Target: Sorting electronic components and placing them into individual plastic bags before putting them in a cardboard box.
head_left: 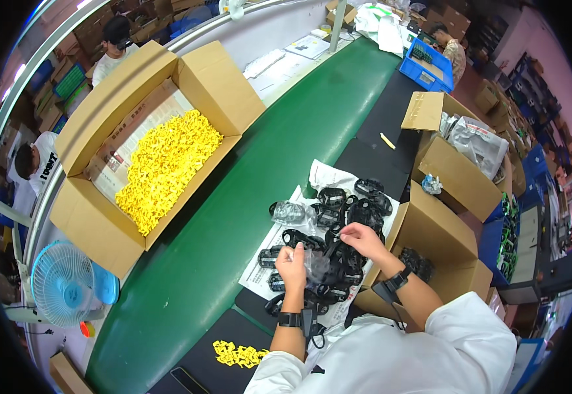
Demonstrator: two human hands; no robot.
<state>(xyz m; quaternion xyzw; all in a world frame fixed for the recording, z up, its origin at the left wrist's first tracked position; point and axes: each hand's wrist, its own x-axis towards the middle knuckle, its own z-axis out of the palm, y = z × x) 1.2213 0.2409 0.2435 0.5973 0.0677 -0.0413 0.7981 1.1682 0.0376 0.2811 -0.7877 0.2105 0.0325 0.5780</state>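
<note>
My left hand is closed on a clear plastic bag, which hangs to the right of its fingers over a pile of parts. My right hand is bent with its fingertips pinched together above the same pile; what they hold, if anything, is too small to make out. Below both hands, black plastic parts with rounded frames lie heaped on white printed sheets. One part wrapped in clear plastic rests at the pile's upper left. Bands with small devices sit on both my wrists.
A large open carton of yellow pieces stands across the green belt. More yellow pieces lie near my left forearm. Open cartons are on my right, a blue fan at left. Other people work farther off.
</note>
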